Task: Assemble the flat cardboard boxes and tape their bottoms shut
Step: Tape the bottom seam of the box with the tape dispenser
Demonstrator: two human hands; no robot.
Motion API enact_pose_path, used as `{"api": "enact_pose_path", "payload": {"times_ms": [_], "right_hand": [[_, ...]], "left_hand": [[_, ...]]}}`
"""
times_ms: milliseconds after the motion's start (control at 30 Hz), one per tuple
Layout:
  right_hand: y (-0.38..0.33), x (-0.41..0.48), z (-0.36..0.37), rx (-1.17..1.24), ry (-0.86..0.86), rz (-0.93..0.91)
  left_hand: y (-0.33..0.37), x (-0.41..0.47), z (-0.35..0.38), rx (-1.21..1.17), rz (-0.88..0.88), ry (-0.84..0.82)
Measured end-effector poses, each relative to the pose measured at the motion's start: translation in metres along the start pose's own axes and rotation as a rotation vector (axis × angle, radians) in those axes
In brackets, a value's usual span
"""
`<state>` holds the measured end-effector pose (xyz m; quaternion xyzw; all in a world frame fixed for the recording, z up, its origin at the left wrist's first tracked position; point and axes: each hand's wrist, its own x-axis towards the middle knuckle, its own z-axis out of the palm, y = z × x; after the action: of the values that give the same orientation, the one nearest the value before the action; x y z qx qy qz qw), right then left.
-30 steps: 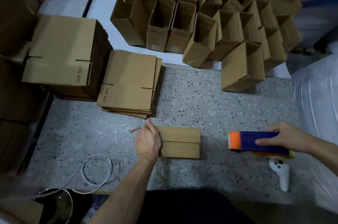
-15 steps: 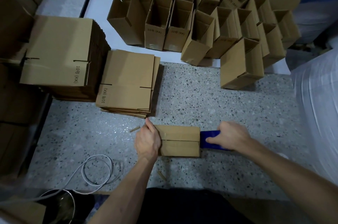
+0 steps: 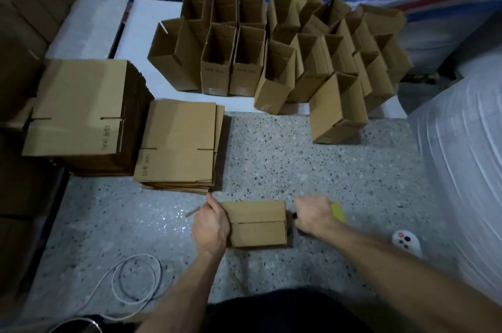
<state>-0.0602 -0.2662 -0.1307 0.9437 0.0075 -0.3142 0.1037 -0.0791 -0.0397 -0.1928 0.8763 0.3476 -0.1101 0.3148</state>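
Left grip point(image 3: 210, 226) clamps left end of box point(image 3: 258, 224) on floor point(image 3: 298, 169) before us; right grip point(image 3: 312, 214) wraps tape dispenser point(image 3: 337, 211) at its right edge. Flaps folded, seam untaped, we judge. Many assembled boxes point(image 3: 271, 61) behind; two flat stacks point(image 3: 179, 148) left to do.

My left grip point(image 3: 210, 224) lies back-of-hand up, fingers curled over the left end of the box point(image 3: 258, 234) and thumb stretched along its far corner. The bare forearm runs straight back toward me at bottom centre. My right grip point(image 3: 315, 214) is fisted knuckles-up round the tape dispenser point(image 3: 337, 211) just beside the box's right end, slightly blurred, with its bare forearm reaching in from the lower right corner.
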Motion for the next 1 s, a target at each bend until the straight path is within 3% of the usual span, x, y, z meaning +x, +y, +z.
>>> {"api": "enact_pose_path", "payload": {"times_ms": [100,233,333,467,567,667,733,800,1000], "right_hand": [[0.002,-0.01,0.032,0.244,0.104,0.134],[0.005,-0.02,0.067,0.273,0.156,0.31],[0.004,-0.023,0.099,0.415,0.069,0.387],[0.004,-0.025,0.124,0.551,-0.045,0.403],[-0.004,-0.024,0.099,0.656,0.098,0.552],[-0.018,-0.021,0.064,1.122,0.329,0.406],[-0.037,-0.013,0.047,1.316,0.238,0.297],[-0.058,-0.006,0.043,1.368,0.135,0.198],[-0.066,0.004,0.059,1.519,0.197,0.128]], "left_hand": [[0.003,0.001,-0.004,-0.039,-0.014,-0.022],[0.006,-0.003,-0.014,-0.113,-0.078,-0.137],[0.0,-0.006,-0.019,-0.373,0.005,-0.224],[-0.021,-0.02,-0.023,-0.469,0.145,-0.379],[-0.034,-0.027,-0.019,-0.566,0.157,-0.42],[-0.031,-0.029,-0.018,-0.576,0.135,-0.383],[-0.027,-0.03,-0.017,-0.581,0.129,-0.369],[-0.026,-0.031,-0.017,-0.579,0.13,-0.356],[-0.025,-0.029,-0.02,-0.572,0.105,-0.417]]}}
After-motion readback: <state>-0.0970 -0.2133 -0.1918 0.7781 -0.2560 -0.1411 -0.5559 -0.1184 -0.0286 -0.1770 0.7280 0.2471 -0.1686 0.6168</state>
